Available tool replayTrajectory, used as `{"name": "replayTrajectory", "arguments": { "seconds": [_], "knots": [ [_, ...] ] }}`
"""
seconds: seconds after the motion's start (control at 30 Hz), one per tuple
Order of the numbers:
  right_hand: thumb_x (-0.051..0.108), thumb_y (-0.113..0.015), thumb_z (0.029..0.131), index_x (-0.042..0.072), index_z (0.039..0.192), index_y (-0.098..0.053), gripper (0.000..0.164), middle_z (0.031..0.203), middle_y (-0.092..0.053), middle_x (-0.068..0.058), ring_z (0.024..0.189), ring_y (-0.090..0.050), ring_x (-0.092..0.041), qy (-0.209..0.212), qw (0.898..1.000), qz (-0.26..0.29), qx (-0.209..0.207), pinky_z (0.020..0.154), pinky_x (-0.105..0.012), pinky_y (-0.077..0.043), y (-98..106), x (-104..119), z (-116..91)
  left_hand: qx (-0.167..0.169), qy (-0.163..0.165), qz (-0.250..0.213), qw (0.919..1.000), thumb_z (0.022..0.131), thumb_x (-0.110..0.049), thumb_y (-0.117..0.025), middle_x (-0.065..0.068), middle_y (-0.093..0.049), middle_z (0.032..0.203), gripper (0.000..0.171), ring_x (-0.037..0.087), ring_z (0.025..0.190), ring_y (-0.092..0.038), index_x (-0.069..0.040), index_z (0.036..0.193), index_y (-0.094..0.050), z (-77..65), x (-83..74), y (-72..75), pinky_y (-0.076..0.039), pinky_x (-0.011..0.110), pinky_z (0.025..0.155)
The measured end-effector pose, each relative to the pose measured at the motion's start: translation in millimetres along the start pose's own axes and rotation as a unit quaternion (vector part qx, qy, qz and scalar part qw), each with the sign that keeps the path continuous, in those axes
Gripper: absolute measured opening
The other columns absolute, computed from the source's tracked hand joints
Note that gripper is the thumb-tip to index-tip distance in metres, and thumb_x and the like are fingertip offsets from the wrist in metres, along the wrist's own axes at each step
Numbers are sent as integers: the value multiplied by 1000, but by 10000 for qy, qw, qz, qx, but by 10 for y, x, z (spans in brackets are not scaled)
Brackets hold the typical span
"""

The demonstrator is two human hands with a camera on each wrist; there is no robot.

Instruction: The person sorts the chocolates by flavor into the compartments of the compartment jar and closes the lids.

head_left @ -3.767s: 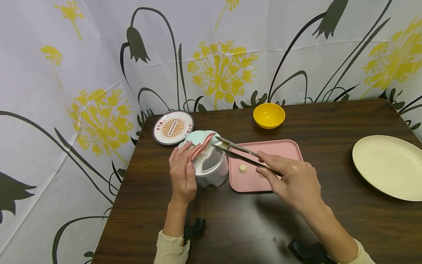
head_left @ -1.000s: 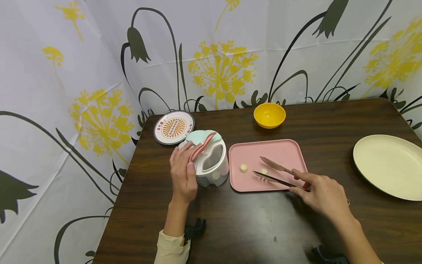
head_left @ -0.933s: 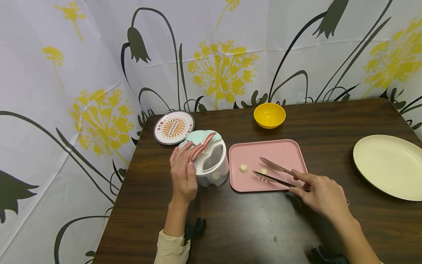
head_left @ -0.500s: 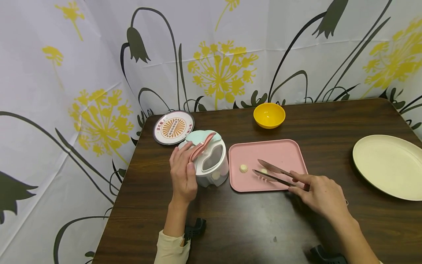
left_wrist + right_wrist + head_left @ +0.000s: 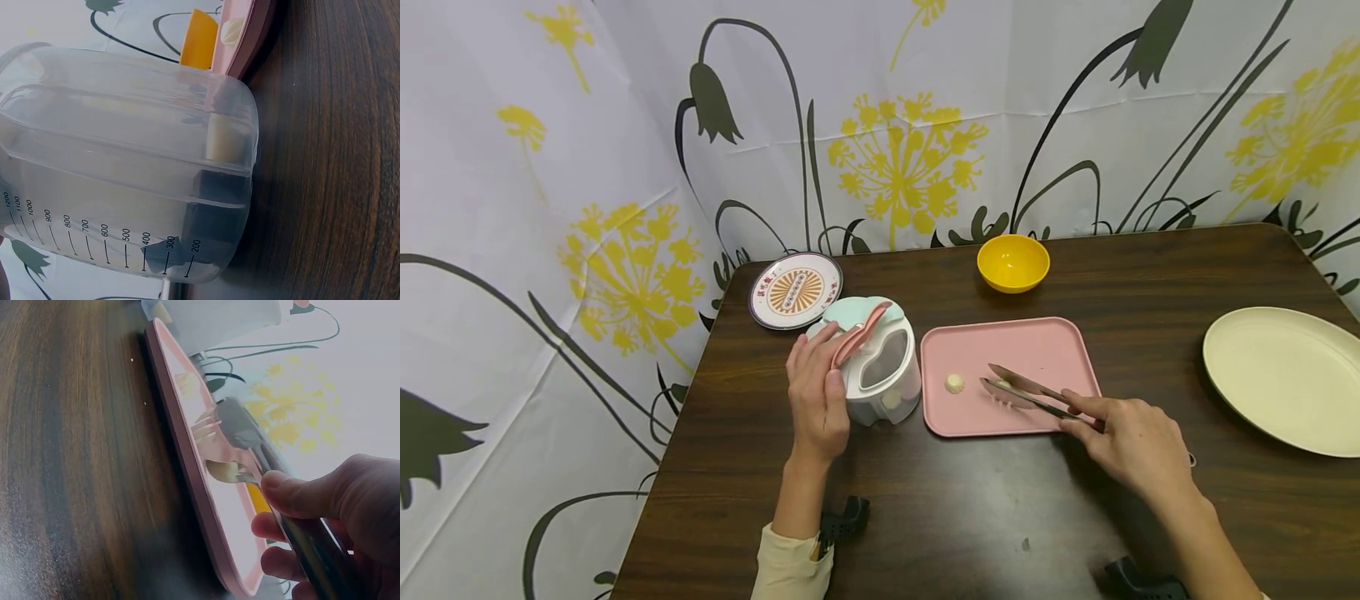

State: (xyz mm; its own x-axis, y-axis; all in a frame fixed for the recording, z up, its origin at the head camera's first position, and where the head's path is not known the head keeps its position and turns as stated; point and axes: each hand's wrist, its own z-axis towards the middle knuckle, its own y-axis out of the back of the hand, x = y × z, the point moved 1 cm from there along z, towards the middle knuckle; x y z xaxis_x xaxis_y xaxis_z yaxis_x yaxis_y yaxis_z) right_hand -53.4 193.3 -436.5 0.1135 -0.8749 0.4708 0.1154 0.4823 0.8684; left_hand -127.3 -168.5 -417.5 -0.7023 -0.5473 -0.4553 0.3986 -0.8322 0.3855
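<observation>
My left hand holds up the pink flap on the lid of a clear, lidded container. Beside that flap the lid opening is uncovered. A pale chunk lies at the container's bottom, seen through its wall in the left wrist view. My right hand grips metal tongs, their tips low over the pink tray. Between the tong arms sits another pale chunk, partly hidden; whether they touch it I cannot tell. One more pale chunk lies left of the tips. Pale tines show beside them.
A yellow bowl stands behind the tray. At the back left, a patterned plate lies behind the container. A large cream plate is at the right. Behind the wooden table hangs a floral cloth.
The tongs have come from the container's opening down to the tray on the right, and their arms have drawn closer together. A pale chunk now shows inside the container. My left hand stays put.
</observation>
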Motion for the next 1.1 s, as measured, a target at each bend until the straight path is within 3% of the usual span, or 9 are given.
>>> {"name": "replayTrajectory", "arguments": {
  "seconds": [0.23,0.4,0.57,0.7,0.87,0.93,1.0,1.1],
  "knots": [
    [26,-83,76,21,115,-75,41,50,-44,14,49,-35,-14,140,9990,-37,-427,43,-33,-27,58,-5,-6,18,31,12,10000,93,-21,-34,7,-68,117,44,31,123,-54,-6,119,-66,-11,1,3,-19,59,109],
    [26,-84,74,21,114,-76,41,52,-52,13,49,-39,-13,239,9972,20,-713,43,-32,-28,139,25,-8,27,42,11,10000,93,-21,-34,7,-68,118,44,31,123,-54,-6,119,-66,-14,2,2,-19,58,110],
    [25,-86,71,21,112,-76,43,68,-70,3,48,-41,-11,450,9929,122,-1096,43,-31,-27,228,92,-9,2,16,20,10000,94,-22,-34,8,-68,118,44,31,122,-54,-5,118,-66,-14,6,0,-19,58,110],
    [23,-87,68,23,112,-77,45,85,-75,-1,47,-45,-9,779,9860,229,-1455,42,-31,-29,315,182,-1,16,15,53,10000,94,-23,-33,8,-68,118,44,31,123,-54,-5,118,-66,-15,9,3,-19,58,109],
    [21,-88,66,22,112,-77,48,93,-75,1,55,-64,-15,1301,9744,439,-1779,40,-31,-34,436,340,26,2,12,56,10000,95,-23,-33,8,-68,117,45,30,123,-54,-5,118,-66,-4,4,7,-20,59,109],
    [24,-86,69,20,112,-77,44,94,-75,1,58,-68,-16,1550,9678,555,-1906,41,-29,-37,478,420,37,7,17,63,10000,95,-24,-32,8,-68,118,45,30,123,-54,-5,118,-66,-3,4,8,-20,59,109],
    [37,-80,78,19,112,-77,39,94,-75,1,55,-66,-11,1796,9610,648,-2001,41,-26,-37,509,508,50,31,33,83,10000,95,-24,-32,7,-68,118,45,30,123,-54,-5,118,-66,-5,5,8,-20,59,109],
    [54,-62,90,18,113,-76,45,94,-75,3,52,-63,-6,2062,9548,691,-2028,42,-24,-38,534,639,62,49,49,108,9999,96,-25,-32,7,-68,118,46,29,123,-54,-6,119,-66,-7,3,8,-20,60,108]
  ]
}}
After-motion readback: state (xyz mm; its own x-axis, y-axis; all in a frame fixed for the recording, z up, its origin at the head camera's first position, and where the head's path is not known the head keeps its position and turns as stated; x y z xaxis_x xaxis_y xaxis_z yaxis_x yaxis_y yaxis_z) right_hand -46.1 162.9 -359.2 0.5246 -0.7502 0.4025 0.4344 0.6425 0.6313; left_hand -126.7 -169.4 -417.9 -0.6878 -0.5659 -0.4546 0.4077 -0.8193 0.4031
